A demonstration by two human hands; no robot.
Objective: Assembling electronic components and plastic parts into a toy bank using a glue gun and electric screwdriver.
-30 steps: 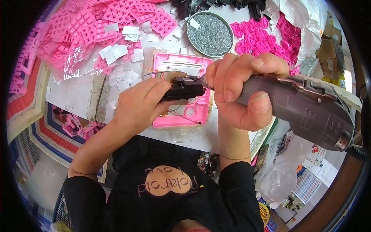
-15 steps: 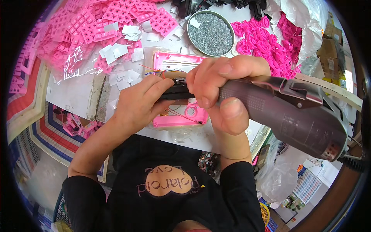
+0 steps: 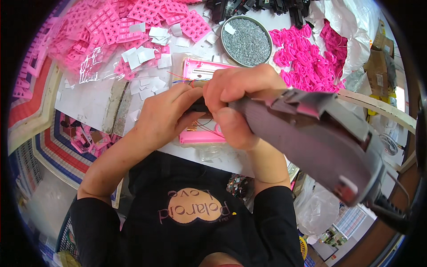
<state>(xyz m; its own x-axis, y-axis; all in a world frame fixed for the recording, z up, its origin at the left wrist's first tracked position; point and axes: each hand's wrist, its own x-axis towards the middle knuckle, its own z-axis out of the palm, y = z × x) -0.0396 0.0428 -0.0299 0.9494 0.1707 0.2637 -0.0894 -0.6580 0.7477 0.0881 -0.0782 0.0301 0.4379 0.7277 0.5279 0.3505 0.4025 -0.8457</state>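
Note:
My right hand (image 3: 240, 102) is wrapped round the front end of a dark grey electric screwdriver (image 3: 307, 138), which slants down to the right with its cord at the rear. Its tip is hidden behind my fingers. Close against it, my left hand (image 3: 162, 113) pinches a small black plastic part (image 3: 199, 107), mostly covered by both hands. Beneath them lies a pink plastic casing (image 3: 200, 137) with thin coloured wires (image 3: 180, 82) at its left side.
A round metal dish (image 3: 225, 50) full of small screws stands beyond my hands. Pink keypad pieces (image 3: 129, 26) and white paper squares (image 3: 138, 56) heap up at the far left. Pink ring-shaped parts (image 3: 296, 58) lie at the right, black parts (image 3: 253, 6) at the back.
The screwdriver's rear end has swung down and toward me, and my right hand has shifted left, covering more of the black part. My left hand keeps its pinch.

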